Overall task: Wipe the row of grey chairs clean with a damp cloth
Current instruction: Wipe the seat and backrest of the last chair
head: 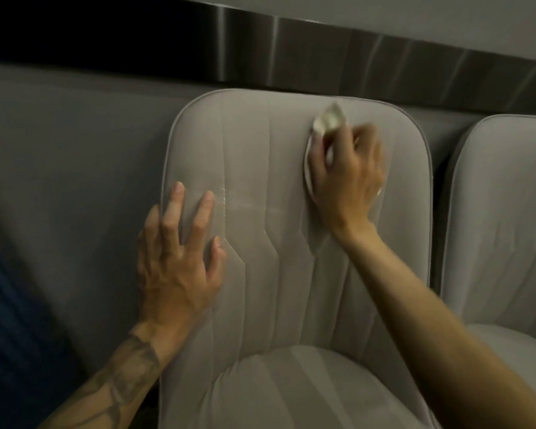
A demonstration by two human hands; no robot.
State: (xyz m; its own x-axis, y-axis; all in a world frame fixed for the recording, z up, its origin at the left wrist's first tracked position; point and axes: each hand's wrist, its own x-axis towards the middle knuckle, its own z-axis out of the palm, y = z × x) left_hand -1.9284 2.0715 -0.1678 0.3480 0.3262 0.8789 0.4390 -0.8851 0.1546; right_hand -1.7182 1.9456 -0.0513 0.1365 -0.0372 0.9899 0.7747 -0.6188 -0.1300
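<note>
**Cloth at the top of the chair back**

The right grip (347,174) is clenched around a pale, bunched cloth (328,119) and presses it against the upper right part of the grey chair's (260,150) backrest, just below its top edge. Part of the cloth sticks out above the knuckles and a thin edge shows along the thumb side. This hand and the cloth are blurred.

The left grip (177,267) is released. Its fingers are straight and spread, lying flat on the left side of the same backrest about halfway up, and the outer fingers reach over the piped edge. A tattoo (127,366) marks the left forearm.

A faint pale streak (245,205) crosses the backrest's stitched panels between the two hands. The seat cushion (291,382) shows at the bottom of the view.

A second grey chair (502,212) stands just beside the first on the right, with a narrow dark gap between them. Behind both runs a grey wall (75,150) topped by a brushed metal strip (322,57).
</note>
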